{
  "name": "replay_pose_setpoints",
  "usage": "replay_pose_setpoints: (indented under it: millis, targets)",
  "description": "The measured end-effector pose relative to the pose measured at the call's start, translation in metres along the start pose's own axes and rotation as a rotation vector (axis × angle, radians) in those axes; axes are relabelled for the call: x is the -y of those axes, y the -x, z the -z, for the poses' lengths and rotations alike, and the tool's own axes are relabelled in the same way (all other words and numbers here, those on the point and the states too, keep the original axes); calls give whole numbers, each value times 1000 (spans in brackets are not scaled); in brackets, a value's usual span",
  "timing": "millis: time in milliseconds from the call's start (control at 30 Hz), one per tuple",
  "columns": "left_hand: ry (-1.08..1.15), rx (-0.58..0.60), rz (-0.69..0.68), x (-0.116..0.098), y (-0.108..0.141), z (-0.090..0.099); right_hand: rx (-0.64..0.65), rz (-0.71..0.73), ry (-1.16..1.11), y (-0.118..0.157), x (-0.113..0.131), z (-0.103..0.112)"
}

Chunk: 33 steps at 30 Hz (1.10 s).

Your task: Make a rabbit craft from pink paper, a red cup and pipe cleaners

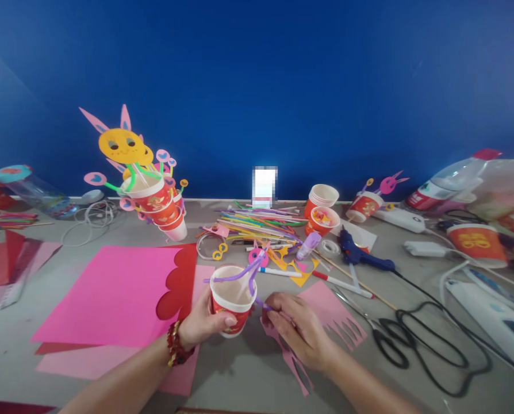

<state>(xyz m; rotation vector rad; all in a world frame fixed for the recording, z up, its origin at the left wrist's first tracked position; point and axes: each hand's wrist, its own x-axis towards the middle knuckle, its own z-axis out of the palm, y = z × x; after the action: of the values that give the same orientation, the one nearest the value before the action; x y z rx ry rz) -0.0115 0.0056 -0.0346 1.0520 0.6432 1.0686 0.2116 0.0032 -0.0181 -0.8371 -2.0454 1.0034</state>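
A red and white paper cup (231,307) is held upright in my left hand (203,322), whose fingers wrap round its side. Out of the cup's mouth stick purple pipe cleaners (235,277), bent over the rim on both sides. My right hand (298,325) pinches the end of the one that hangs to the right. Just behind the cup, a round pink paper face (258,257) with an eye shows beside the pipe cleaners. Cut pink paper (298,368) with slits lies under my right hand, and a pink sheet with cut fingers (334,313) is to its right.
Left of me lie pink and red sheets (106,293). Finished cup figures (147,195) stand behind them. Loose pipe cleaners (261,224) are piled at the back. Scissors (388,339), a blue glue gun (360,253) and its black cord occupy the right side.
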Motion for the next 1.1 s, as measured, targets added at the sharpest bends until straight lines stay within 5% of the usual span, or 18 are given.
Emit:
replay_pose_setpoints:
  millis: [233,400,600,1100]
  targets:
    - [7,133,124,5,0,-5,-261,1,-140,-4,-7,4]
    - [86,174,246,11,-1,-5,-165,4,-189,-10,-6,6]
    - [64,297,321,5,-3,-13,-218,-6,-186,-10,-4,6]
    - [77,308,389,7,-4,-10,-189,-102,-280,-9,-5,5]
